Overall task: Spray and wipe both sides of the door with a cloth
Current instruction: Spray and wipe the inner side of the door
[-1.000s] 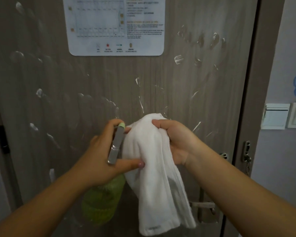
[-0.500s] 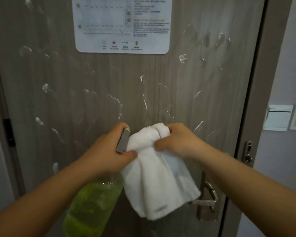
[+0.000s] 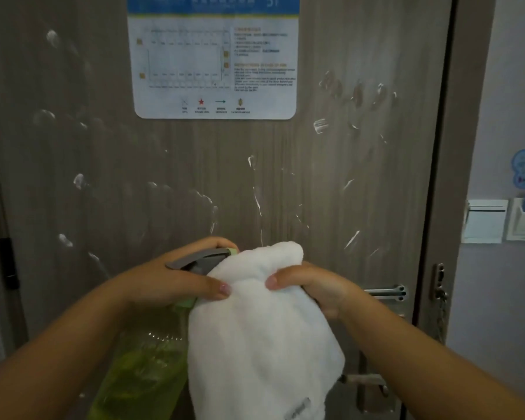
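Note:
The grey wood-grain door [image 3: 331, 183] fills the view, shut, streaked with white foam smears. My left hand [image 3: 170, 280] grips the grey trigger head of a green spray bottle [image 3: 143, 374], nozzle pointing right into the cloth, and its thumb presses on the cloth's edge. My right hand [image 3: 315, 289] holds a bunched white cloth [image 3: 261, 334] by its top; the cloth hangs down in front of the door between both hands.
A laminated notice [image 3: 212, 62] is stuck high on the door. A metal latch [image 3: 388, 292] and door handle [image 3: 367, 381] sit at the right edge, with a chain [image 3: 440, 301] on the frame. Wall switches [image 3: 484, 221] lie to the right. A hinge [image 3: 8, 262] is at left.
The view tilted upward, showing more of the notice. The spray head turned from upright to lying sideways against the cloth. Both hands kept their hold and the cloth bunched closer.

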